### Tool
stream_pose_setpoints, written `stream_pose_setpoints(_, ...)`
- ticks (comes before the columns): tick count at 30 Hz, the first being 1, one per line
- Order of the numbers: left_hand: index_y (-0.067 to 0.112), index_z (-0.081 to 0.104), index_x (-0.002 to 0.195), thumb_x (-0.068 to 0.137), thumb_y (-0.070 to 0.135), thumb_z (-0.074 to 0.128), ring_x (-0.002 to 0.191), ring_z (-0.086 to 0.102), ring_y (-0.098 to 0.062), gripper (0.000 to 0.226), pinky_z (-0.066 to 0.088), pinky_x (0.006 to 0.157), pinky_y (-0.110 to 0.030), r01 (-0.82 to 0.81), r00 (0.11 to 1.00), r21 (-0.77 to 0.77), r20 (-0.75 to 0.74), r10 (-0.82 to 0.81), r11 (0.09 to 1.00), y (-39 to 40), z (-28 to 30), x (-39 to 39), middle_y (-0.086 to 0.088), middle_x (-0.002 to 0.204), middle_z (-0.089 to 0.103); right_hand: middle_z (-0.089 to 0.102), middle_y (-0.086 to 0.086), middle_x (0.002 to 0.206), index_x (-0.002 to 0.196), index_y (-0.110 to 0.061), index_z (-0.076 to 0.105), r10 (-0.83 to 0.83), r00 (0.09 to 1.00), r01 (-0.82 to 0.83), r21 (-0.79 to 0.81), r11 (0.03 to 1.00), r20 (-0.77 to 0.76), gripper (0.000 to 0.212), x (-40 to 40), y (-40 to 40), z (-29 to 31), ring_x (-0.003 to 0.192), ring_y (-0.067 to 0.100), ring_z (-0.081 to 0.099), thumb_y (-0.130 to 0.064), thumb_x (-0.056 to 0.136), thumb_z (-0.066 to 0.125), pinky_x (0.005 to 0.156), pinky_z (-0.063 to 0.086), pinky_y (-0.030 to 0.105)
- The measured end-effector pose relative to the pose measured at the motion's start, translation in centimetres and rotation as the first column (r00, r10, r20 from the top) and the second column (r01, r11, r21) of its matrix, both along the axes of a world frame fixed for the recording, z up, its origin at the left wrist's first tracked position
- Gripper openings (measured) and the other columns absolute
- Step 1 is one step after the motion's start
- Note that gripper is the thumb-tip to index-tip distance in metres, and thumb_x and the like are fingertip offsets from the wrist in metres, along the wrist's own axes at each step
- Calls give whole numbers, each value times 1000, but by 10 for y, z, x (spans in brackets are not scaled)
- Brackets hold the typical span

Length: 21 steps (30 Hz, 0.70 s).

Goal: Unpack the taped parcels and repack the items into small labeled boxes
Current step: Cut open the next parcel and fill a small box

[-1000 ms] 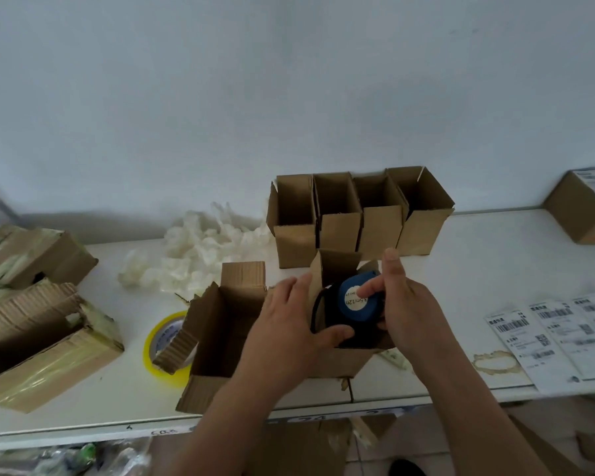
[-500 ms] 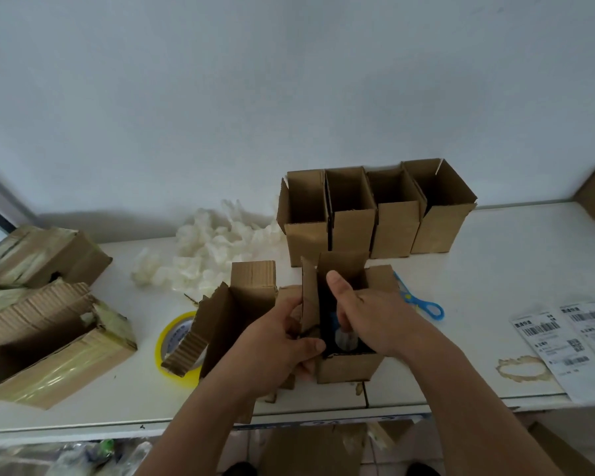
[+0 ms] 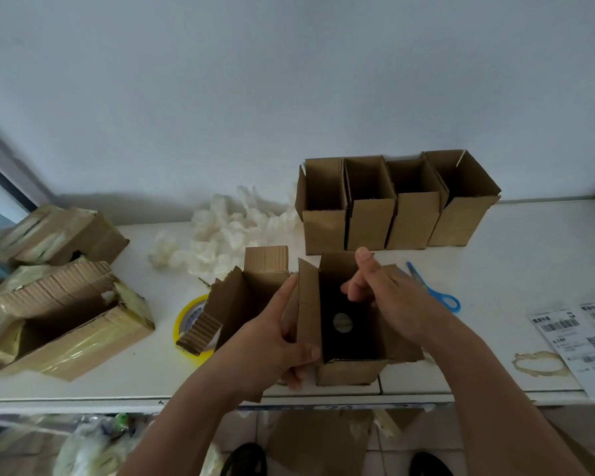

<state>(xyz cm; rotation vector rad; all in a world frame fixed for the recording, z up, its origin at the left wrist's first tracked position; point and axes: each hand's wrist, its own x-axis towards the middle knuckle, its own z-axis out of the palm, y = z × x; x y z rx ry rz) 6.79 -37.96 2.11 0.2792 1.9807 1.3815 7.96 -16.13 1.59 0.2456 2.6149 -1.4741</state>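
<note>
My left hand (image 3: 272,341) grips the small box's (image 3: 349,369) nine o'clock wall; my right hand (image 3: 389,297) hovers loose and empty at its three o'clock rim. The dark item (image 3: 342,321) sits inside. I'd steady the box, then fold the flaps inward evenly.
</note>
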Motion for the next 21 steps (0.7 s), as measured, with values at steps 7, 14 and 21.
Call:
stream_pose_setpoints(7,44,42,140,87,23,73,75,72,-13,65,62,72,-37,-3,993,-51,-117,-3,999,7,6,-7,14,112,63,71,0,96,89,-17,66,-52,998,53,-25,998,32,85,-10,-11,25,94,14,65,-78,76,8,93,50,41)
stream_pose_setpoints(14,32,69,109,93,25,67,80,72,-23,18,61,69,-40,-197,980,118,25,196,973,0,-3,-20,2,99,72,73,0,94,97,-17,67,27,999,-27,-18,999,43,69,-77,-44,67,89,13,69,-68,94,20,78,54,27)
stream_pose_setpoints(21,21,69,107,96,28,61,67,67,-19,16,51,56,-24,-144,974,160,199,111,977,-8,-8,-37,-1,92,75,56,6,92,116,-11,61,76,981,-83,33,996,181,39,-157,-92,48,83,17,54,-42,102,41,81,51,32)
